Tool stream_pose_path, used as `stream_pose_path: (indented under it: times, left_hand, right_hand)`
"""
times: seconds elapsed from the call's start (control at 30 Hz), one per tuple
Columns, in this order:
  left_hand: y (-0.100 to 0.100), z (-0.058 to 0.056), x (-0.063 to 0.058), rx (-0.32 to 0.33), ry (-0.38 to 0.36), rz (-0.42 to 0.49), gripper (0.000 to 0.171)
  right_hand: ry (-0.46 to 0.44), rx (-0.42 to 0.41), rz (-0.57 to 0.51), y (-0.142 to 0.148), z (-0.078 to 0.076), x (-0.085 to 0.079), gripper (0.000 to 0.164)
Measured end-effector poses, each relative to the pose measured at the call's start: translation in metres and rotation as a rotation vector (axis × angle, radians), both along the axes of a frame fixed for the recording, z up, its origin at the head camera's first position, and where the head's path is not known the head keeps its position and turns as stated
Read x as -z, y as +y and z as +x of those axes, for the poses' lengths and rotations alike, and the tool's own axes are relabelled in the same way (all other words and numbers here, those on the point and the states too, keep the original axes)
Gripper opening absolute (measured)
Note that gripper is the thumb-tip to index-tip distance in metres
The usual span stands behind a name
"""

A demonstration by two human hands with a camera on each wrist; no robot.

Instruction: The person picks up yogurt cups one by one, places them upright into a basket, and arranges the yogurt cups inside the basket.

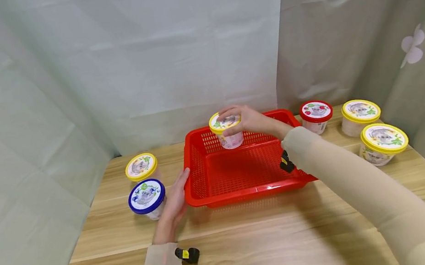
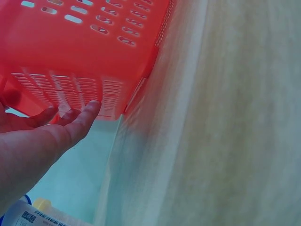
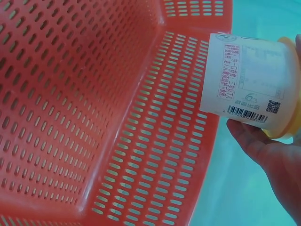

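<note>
My right hand (image 1: 251, 122) holds a white tub with a yellow lid (image 1: 232, 140) by its lid end, thumb and fingers on either side. The tub is upright near the back wall of a red plastic basket (image 1: 247, 195). In the right wrist view the tub's printed side and barcode (image 3: 244, 82) face the camera, beside the slotted basket wall. Along the basket's left side, my left hand (image 1: 176, 198) touches the outer wall with fingers (image 2: 84, 120) fairly straight. Its thumb is not clearly visible.
Left of the basket stand a yellow-lidded tub (image 1: 141, 167) and a blue-lidded tub (image 1: 147, 196). On the right are a red-lidded tub (image 1: 316, 111) and two more yellow-lidded tubs (image 1: 361, 111). A pale curtain (image 1: 185, 62) hangs behind the wooden table (image 1: 247, 247).
</note>
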State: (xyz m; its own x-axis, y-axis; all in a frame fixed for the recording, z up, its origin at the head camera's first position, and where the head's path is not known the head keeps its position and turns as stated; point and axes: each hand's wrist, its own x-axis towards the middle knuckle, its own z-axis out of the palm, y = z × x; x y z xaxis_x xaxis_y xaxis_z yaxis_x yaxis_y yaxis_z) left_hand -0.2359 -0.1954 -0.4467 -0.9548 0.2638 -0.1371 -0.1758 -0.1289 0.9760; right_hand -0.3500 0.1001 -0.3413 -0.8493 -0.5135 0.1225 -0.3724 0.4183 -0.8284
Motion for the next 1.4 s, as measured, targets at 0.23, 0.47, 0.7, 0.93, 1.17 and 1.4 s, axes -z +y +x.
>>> stream_pose_path:
  times: [0.23,0.47,0.7,0.93,1.17,1.4]
  left_hand:
    - [0.0,0.0,0.001,0.0,0.008,0.004,0.062]
    - [0.0,-0.001,0.002,0.009,0.017,0.012,0.062]
    - [0.0,-0.001,0.002,-0.001,0.01,0.003,0.061]
    - [0.001,0.0,0.003,-0.008,0.011,0.009,0.062]
    - [0.0,0.0,0.005,0.006,0.019,0.015,0.062]
    - [0.0,0.0,0.004,-0.001,0.016,0.019,0.063]
  right_hand:
    - [-0.008,-0.016,0.009,-0.003,-0.001,0.003,0.053]
    - [0.006,-0.042,0.054,-0.007,-0.005,0.011,0.052]
    - [0.042,-0.074,0.106,-0.014,-0.008,0.015,0.049]
    - [0.033,-0.112,0.126,-0.023,-0.011,0.023,0.051]
    - [0.012,-0.115,0.166,-0.033,-0.01,0.03,0.05]
    - [-0.014,-0.125,0.165,-0.04,-0.013,0.038,0.049]
